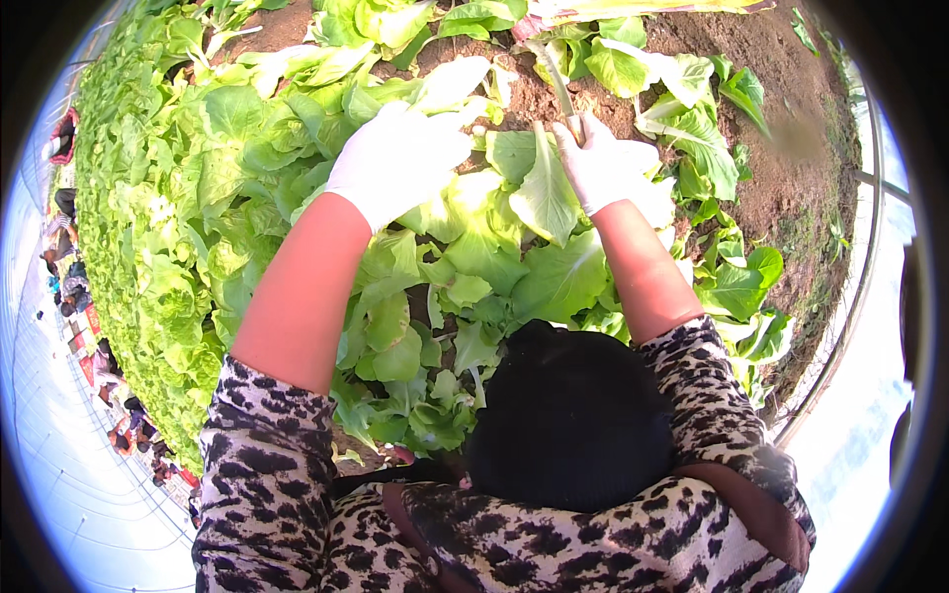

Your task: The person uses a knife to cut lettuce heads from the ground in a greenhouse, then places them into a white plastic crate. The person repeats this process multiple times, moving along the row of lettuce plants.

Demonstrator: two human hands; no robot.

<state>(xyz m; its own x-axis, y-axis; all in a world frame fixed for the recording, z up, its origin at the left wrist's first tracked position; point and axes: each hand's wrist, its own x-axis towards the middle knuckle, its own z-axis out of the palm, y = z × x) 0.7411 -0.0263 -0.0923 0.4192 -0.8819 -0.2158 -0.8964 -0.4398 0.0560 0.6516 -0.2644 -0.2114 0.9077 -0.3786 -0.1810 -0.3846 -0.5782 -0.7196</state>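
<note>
My left hand (408,163), in a white glove, is among leafy lettuce heads (237,118). Glare washes out its fingers, so whether they grip a leaf is unclear. Just beyond them is a pale, brightly lit lettuce leaf (456,78). My right hand (609,159), also white-gloved, is closed on the handle of a long-bladed knife (557,78). Its narrow grey blade points away from me over brown soil. Between the hands a broad lettuce leaf (547,193) stands with its pale midrib showing, close to the right fingers.
Dense lettuce rows cover the left. Loose leaves (697,133) lie on bare soil (801,96) at right. A pale yellow and reddish sheet-like item (645,9) lies at the top. Several people (67,244) are far left. A black cloth covering (571,415) blocks the lower middle.
</note>
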